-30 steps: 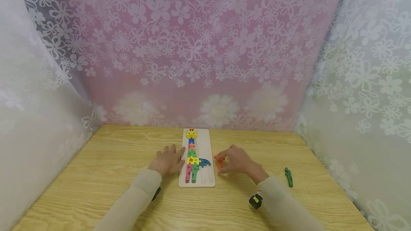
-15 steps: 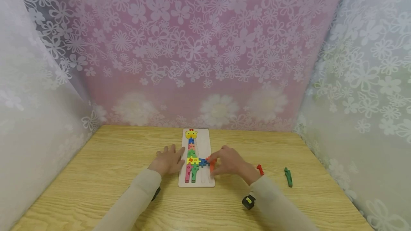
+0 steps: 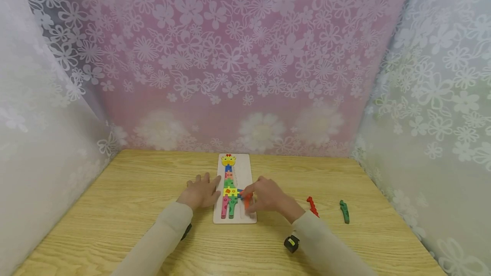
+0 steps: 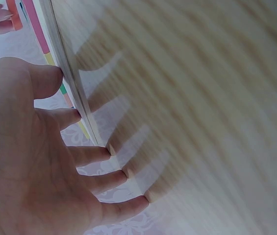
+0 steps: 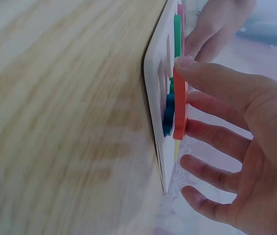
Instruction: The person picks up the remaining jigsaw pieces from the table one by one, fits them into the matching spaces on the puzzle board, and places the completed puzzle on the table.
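A pale puzzle board point(image 3: 245, 169) lies flat on the table, filled partway with colourful pieces that form a giraffe. My right hand point(image 3: 267, 195) pinches an orange puzzle piece point(image 5: 179, 105) between thumb and fingers, just above the lower right of the board. Beneath it a blue puzzle piece point(image 5: 168, 115) sits in the board, partly covered in the head view. My left hand point(image 3: 200, 191) rests at the board's left edge with fingers spread; in the left wrist view its thumb and index fingertip touch that edge and the other fingertips meet the table.
To the right of the board, a red puzzle piece point(image 3: 312, 206) and a green puzzle piece point(image 3: 345, 211) lie loose on the wooden table point(image 3: 153, 169). Flowered curtains point(image 3: 245, 76) hang behind the table and on both sides.
My right hand has carried the orange piece leftward from beside the board to over it. The red piece has come into view from behind the right arm. My left hand stays put.
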Demonstrator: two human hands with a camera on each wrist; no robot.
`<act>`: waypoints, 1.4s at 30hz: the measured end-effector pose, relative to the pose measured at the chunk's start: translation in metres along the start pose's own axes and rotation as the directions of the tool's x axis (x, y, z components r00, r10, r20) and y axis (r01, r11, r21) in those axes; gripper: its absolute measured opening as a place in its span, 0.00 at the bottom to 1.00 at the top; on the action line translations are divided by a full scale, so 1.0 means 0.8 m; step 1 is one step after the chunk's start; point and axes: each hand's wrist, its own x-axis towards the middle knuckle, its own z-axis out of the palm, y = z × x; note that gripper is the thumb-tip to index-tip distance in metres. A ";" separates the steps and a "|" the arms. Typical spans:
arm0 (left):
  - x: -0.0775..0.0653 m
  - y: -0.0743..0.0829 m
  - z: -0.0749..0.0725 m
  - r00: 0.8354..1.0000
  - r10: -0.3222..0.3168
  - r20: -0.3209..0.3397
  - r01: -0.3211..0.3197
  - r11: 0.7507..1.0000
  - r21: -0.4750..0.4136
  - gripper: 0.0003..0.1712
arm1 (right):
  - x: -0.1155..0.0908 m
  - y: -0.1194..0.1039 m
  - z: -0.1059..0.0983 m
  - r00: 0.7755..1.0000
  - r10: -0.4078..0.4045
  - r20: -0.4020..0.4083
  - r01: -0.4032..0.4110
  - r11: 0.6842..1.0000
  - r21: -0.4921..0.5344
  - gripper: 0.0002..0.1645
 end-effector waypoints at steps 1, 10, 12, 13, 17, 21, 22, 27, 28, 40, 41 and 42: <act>0.000 0.000 0.000 1.000 0.000 0.001 0.000 1.000 0.001 0.36 | 0.001 -0.001 0.001 1.000 0.004 0.003 -0.004 1.000 0.002 0.24; 0.002 -0.002 0.002 1.000 0.005 -0.006 -0.005 1.000 0.006 0.36 | 0.002 -0.013 0.005 0.998 0.058 0.029 -0.058 0.998 0.009 0.24; 0.003 -0.002 0.003 1.000 0.006 -0.008 -0.005 1.000 0.008 0.36 | 0.002 -0.015 0.005 0.998 0.049 0.026 -0.049 0.999 0.004 0.23; 0.003 -0.002 0.003 1.000 0.005 -0.009 -0.005 1.000 0.006 0.36 | 0.002 -0.016 0.005 0.999 0.041 0.024 -0.041 0.999 0.004 0.23; 0.005 -0.003 0.005 1.000 0.007 -0.010 -0.007 1.000 0.012 0.36 | 0.001 -0.017 0.004 0.999 0.027 0.026 -0.027 1.000 0.000 0.22; 0.005 -0.003 0.005 1.000 0.009 -0.010 -0.009 1.000 0.016 0.36 | 0.001 -0.016 0.006 0.999 0.031 0.033 -0.030 0.999 -0.013 0.21; 0.005 -0.003 0.005 1.000 0.009 -0.010 -0.009 1.000 0.015 0.36 | 0.001 -0.016 0.007 0.999 0.032 0.033 -0.031 0.999 -0.015 0.21; 0.004 -0.002 0.004 1.000 0.010 -0.017 -0.010 1.000 0.020 0.36 | 0.002 -0.017 0.007 0.999 0.032 0.036 -0.031 0.999 -0.029 0.22; 0.003 -0.002 0.004 1.000 0.011 -0.019 -0.010 1.000 0.021 0.36 | 0.001 -0.018 0.007 0.999 0.031 0.037 -0.030 0.999 -0.034 0.23; 0.004 -0.001 0.004 1.000 0.009 -0.015 -0.009 1.000 0.016 0.36 | 0.001 -0.022 0.007 0.999 0.032 0.035 -0.029 0.997 -0.077 0.25; 0.004 -0.001 0.004 1.000 0.009 -0.014 -0.009 1.000 0.017 0.36 | 0.001 -0.022 0.008 0.999 0.034 0.034 -0.031 0.997 -0.075 0.25; 0.004 -0.001 0.004 1.000 0.009 -0.013 -0.009 1.000 0.017 0.36 | 0.001 -0.022 0.008 0.999 0.037 0.034 -0.034 0.997 -0.074 0.25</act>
